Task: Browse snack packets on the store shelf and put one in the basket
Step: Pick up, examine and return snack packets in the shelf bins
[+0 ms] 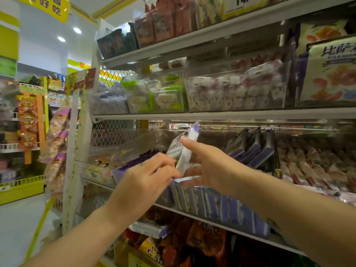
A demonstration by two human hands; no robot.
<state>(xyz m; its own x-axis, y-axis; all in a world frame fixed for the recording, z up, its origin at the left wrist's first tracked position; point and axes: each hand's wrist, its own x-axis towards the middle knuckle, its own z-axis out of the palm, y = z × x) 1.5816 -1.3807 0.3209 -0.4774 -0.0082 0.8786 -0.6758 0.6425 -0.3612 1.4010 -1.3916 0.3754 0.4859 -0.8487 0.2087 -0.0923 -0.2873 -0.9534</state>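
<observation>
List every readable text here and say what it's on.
"好吃": yellow hanging sign.
"14.": price card at the top edge, rest cut off.
"比萨": large bag at right, rest cut off.
"Mu": yellow packet at the bottom, rest hidden.
Held white-and-purple packet: print blurred, unreadable.
Other labels: too blurred.

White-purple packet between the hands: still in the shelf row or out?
Out. The packet stands upright above the purple row, held between the left hand and right hand.
</observation>
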